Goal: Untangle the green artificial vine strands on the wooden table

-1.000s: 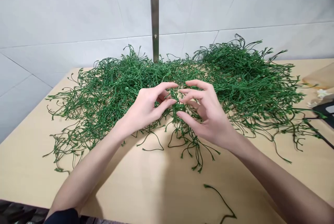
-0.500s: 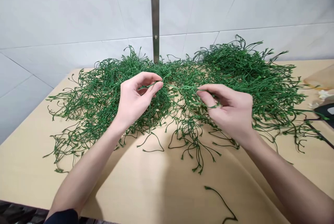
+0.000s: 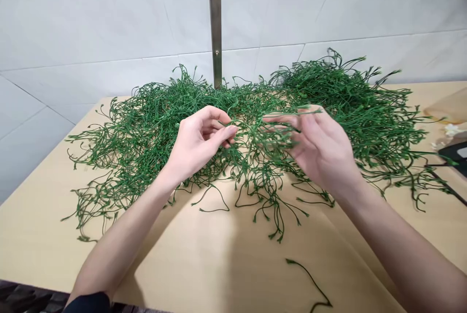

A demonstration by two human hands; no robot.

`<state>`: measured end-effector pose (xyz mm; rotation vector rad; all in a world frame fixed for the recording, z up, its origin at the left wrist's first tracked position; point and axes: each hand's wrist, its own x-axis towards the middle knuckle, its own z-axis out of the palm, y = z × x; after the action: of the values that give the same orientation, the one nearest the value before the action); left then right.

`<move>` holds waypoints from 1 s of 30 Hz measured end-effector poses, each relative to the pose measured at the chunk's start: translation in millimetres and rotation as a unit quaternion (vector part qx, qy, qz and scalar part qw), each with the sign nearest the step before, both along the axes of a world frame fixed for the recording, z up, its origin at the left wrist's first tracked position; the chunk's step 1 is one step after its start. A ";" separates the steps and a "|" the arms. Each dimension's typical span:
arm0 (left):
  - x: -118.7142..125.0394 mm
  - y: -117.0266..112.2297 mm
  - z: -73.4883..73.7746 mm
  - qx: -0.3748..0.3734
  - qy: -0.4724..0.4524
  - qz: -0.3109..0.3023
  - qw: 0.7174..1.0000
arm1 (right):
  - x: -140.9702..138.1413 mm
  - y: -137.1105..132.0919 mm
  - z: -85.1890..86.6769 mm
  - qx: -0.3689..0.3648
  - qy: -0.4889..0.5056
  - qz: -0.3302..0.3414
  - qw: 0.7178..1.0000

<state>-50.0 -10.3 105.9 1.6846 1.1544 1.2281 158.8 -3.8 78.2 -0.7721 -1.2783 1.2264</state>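
Note:
My left hand (image 3: 204, 140) is closed in a pinch on the end of a thin green artificial stem (image 3: 277, 114) above the heap. The stem stretches right, across the fingers and thumb of my right hand (image 3: 321, 145). That hand's fingers are stretched out and partly smeared by motion, with the thumb apart from the fingertips. Beneath both hands lies a wide tangled heap of green stems (image 3: 160, 103) with small forked tips. More stems form a thicker pile (image 3: 339, 86) at the right.
A single loose stem (image 3: 310, 281) lies near the front of the light wooden table (image 3: 182, 264). At the right edge are a black object (image 3: 452, 152), small white pieces (image 3: 454, 130) and a translucent bag (image 3: 448, 106). A metal bracket (image 3: 216, 35) is fixed to the tiled wall behind.
My right hand has opened from its pinch and turned, its thumb now raised. My left hand has shifted slightly right and down, still pinching a stem.

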 end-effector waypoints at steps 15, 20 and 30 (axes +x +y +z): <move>-4.9 2.1 -0.2 0.120 0.139 0.044 0.982 | 4.0 -1.7 9.2 0.046 -0.257 -0.016 0.965; -10.4 5.5 -0.9 0.190 0.239 0.075 0.949 | 16.6 6.3 1.5 0.176 -0.342 -0.186 0.904; -9.1 2.4 0.0 0.212 0.256 0.161 0.930 | 21.1 9.4 3.0 0.388 -0.424 -0.248 0.780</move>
<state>-59.1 -7.9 105.9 2.3019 1.6111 1.3447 179.9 5.6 81.2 -0.9619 -1.9274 -0.2055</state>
